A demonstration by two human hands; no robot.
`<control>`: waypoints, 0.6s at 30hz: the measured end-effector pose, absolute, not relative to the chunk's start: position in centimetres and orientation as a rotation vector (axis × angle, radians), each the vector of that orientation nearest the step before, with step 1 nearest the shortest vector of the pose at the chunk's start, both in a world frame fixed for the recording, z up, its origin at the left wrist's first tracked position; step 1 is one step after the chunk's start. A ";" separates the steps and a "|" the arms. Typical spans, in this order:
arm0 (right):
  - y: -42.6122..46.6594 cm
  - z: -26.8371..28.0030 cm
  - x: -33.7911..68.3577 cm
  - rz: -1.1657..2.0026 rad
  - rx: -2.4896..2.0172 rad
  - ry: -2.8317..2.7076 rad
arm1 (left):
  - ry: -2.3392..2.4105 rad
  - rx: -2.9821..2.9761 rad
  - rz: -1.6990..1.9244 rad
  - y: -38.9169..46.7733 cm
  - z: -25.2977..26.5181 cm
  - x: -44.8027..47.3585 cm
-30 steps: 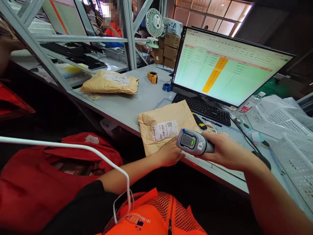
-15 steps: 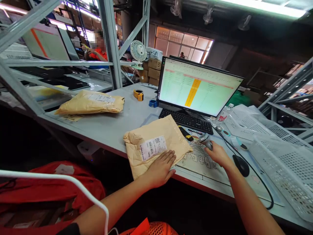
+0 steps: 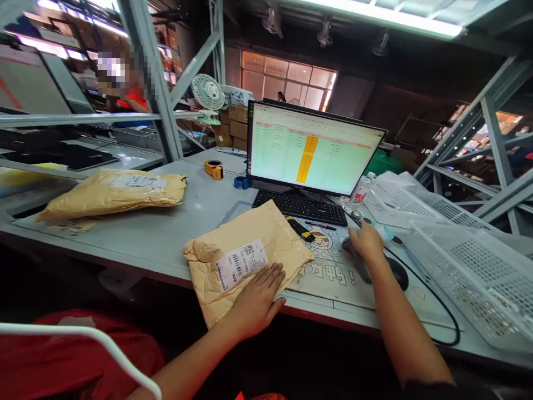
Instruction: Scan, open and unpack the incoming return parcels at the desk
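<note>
A padded yellow mailer [image 3: 250,225] with a white barcode label [image 3: 241,263] lies at the front edge of the desk. My left hand [image 3: 260,297] rests flat on its near side, fingers stretched out, just below the label. Over the desk mat [image 3: 316,286], my right hand [image 3: 367,240] is curled round a grey handheld barcode scanner [image 3: 358,260], partly hidden and smeared by motion. The black mouse [image 3: 397,273] is just right of this hand. A black and yellow utility knife [image 3: 300,229] lies beyond the mailer.
Behind the mat stand a keyboard [image 3: 300,205] and a monitor [image 3: 278,150]. A second mailer [image 3: 120,191] lies to the left, near tape rolls [image 3: 214,170]. White perforated baskets [image 3: 470,278] and a cable [image 3: 452,316] are at right. A metal rack post [image 3: 156,83] rises at left.
The view has swung right, so things shift left. My right hand has moved the scanner away from the mailer, rightward and back. My left hand stays flat on the mailer.
</note>
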State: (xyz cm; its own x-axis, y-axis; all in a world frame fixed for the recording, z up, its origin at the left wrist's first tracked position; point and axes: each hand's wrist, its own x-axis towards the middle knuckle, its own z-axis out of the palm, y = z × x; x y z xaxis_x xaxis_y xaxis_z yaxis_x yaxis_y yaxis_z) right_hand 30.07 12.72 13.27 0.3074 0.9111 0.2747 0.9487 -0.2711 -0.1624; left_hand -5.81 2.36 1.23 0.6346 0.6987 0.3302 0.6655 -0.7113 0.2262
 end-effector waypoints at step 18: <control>23.4 10.2 26.9 -0.084 -2.253 -1.918 | 1.175 2.729 0.600 2.8 1.2 -6.0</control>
